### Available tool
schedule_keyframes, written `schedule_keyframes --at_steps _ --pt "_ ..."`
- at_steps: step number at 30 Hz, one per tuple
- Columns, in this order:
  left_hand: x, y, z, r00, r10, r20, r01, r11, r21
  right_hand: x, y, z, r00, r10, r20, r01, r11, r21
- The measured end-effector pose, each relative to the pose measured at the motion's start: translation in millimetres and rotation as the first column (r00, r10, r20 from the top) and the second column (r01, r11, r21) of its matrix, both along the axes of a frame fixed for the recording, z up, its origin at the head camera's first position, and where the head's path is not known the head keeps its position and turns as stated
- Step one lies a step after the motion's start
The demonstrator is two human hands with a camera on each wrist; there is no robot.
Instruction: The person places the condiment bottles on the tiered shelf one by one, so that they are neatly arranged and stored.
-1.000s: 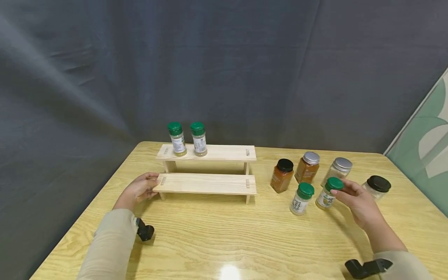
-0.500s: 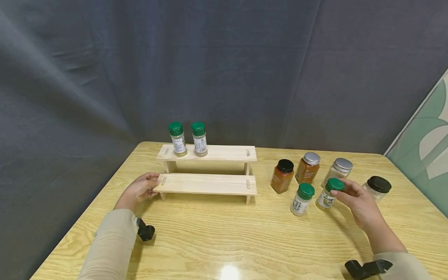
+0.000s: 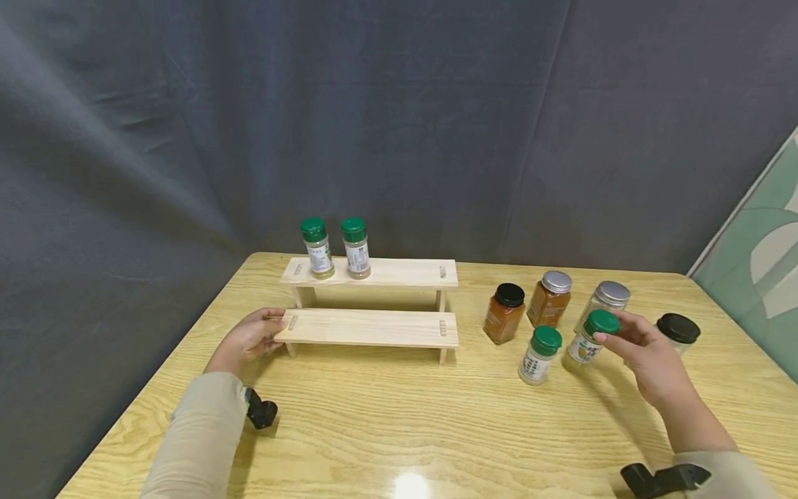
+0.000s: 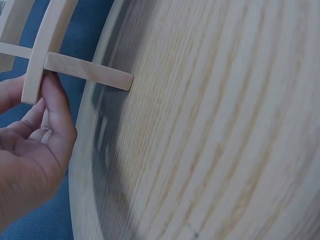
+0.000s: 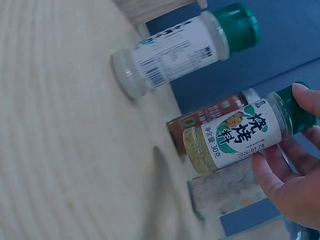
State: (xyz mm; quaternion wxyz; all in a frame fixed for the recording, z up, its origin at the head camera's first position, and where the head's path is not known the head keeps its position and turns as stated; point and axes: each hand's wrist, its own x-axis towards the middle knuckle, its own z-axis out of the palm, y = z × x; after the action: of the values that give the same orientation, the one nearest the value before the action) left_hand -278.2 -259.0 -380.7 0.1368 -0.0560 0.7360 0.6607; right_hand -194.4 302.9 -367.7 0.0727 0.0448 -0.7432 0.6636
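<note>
In the head view my left hand (image 3: 248,337) grips the left end of the lower board of a two-step wooden spice rack (image 3: 368,327). The left wrist view shows thumb and fingers pinching that board (image 4: 41,60) beside its leg. My right hand (image 3: 648,360) holds a green-capped spice jar (image 3: 584,349) by its cap, tilted slightly. In the right wrist view this jar (image 5: 235,135) has a white label and yellowish powder inside, its base off the table. Just left of it stands another green-capped jar (image 3: 535,360). Two green-capped jars, left (image 3: 319,256) and right (image 3: 357,256), stand on the upper board.
Behind the right hand are a black-capped orange jar (image 3: 503,317), a silver-capped orange jar (image 3: 549,303) and a silver-capped pale jar (image 3: 607,298). A black-capped jar (image 3: 678,328) is partly hidden at right. A dark curtain (image 3: 399,125) hangs behind the table (image 3: 349,423).
The right hand has raised the green-capped spice jar slightly and tilted it, moving a little to the right. The left hand keeps its grip on the rack, which stays in place.
</note>
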Motion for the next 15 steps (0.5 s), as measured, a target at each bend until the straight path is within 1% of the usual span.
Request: schedule_keyframes --at_steps 4,8,10,12,13,15 --pt "-0.2 0.2 -0.1 1.000 -0.004 0.005 0.004 1.000 0.000 -7.2 7 3.8 0.999 -0.031 0.021 0.030 0.998 0.055" --pt "-0.5 -0.3 -0.2 1.000 -0.001 0.006 0.001 1.000 0.001 -19.6 13 0.2 0.999 -0.038 -0.022 0.039 0.998 0.058" --pt "-0.9 -0.6 -0.4 1.000 -0.005 0.005 0.005 1.000 0.003 -22.9 13 2.9 0.999 -0.038 -0.024 0.040 0.994 0.104" --pt "-1.7 -1.0 -1.1 1.000 -0.005 0.007 0.005 1.000 0.008 -24.6 9 7.2 0.999 -0.047 -0.021 0.049 0.994 0.093" --pt "-2.1 -1.2 -1.5 1.000 -0.004 0.008 0.004 1.000 0.010 -24.7 7 10.5 0.999 -0.038 -0.014 0.039 0.993 0.107" --pt "-3.2 -1.8 -2.5 1.000 -0.002 0.010 0.002 1.000 0.012 -24.0 1 18.4 1.000 -0.031 -0.003 0.031 0.995 0.093"
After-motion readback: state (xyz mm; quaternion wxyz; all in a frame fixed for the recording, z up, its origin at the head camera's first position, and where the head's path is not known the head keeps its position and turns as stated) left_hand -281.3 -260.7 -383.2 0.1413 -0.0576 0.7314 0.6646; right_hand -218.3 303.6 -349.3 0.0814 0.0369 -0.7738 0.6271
